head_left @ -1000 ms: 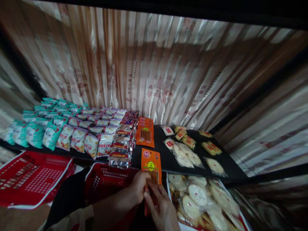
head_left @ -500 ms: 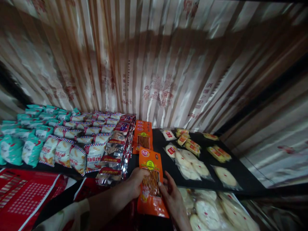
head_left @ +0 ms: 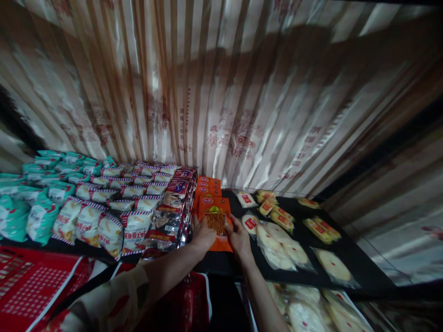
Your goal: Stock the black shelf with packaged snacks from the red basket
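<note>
The left grip and right grip pinch the orange packet by its sides, between them. It looks light, slick and bendy, perhaps brittle inside; the edges suit holding best.

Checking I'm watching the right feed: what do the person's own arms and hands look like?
The left arm's pale sleeve has red and dark patches. The left hand and right hand are ungloved; no sleeve shows on the right forearm.

L sleeve: cream-ish fabric w/ red & dk patches; L hand & R hand bare.
</note>
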Tool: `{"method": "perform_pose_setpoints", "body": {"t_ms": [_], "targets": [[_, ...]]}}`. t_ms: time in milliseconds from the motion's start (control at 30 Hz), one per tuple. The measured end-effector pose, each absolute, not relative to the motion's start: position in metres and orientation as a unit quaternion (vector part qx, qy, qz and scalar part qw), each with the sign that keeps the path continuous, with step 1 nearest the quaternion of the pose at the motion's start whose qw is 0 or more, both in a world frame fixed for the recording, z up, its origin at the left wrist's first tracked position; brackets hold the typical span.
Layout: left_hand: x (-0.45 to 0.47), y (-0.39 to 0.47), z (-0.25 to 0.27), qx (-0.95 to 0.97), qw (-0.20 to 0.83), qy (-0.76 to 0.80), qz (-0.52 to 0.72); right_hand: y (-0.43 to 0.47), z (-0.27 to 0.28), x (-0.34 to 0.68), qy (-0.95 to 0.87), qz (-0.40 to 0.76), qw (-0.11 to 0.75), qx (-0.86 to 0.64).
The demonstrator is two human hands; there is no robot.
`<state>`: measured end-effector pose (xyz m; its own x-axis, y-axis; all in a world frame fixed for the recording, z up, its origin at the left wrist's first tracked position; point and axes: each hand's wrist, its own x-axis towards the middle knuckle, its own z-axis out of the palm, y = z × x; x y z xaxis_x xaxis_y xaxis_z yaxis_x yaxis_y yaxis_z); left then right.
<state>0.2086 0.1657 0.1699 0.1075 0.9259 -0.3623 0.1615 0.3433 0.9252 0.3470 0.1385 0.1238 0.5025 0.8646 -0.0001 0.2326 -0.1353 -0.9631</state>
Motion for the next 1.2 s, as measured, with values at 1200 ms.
{"method": "perform_pose_setpoints", "body": {"t_ms": [1200], "targets": [[0.221, 0.195, 0.159, 0.744, 0.352, 0.562, 0.081, 0.175, 0.143, 0.321, -0.522, 0.153, 0.197, -0.816]]}}
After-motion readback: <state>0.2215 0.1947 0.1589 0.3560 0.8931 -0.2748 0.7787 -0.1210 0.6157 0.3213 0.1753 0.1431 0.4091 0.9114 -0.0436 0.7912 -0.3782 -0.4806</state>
